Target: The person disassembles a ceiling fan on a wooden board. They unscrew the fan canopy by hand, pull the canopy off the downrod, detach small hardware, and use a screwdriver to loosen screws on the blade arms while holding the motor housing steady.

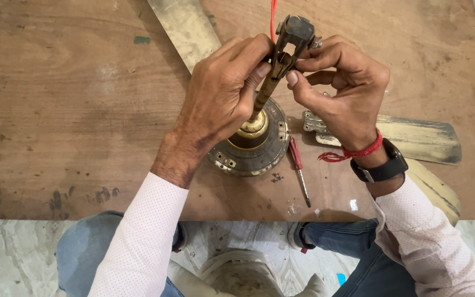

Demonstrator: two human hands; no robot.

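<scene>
- The left hand is closing around the rod of a ceiling fan, fingers wrapping it and the thumb pressing its upper part.
- The right hand is pinching the dark bracket at the rod's top between thumb and forefinger.
- The rod is looking worn and brownish, tilting slightly right as it is rising from the fan motor.
- The motor is sitting on the wooden bench, near its front edge and about midway along it; it is round, grimy grey, with a brass-coloured cap at the centre.
- A red-handled screwdriver is lying just right of the motor, and small screws are lying beside its rim.
- Dirty cream fan blades are lying behind and to the right, one blade reaching toward the back edge.
- A red wire is running up past the bracket.
</scene>
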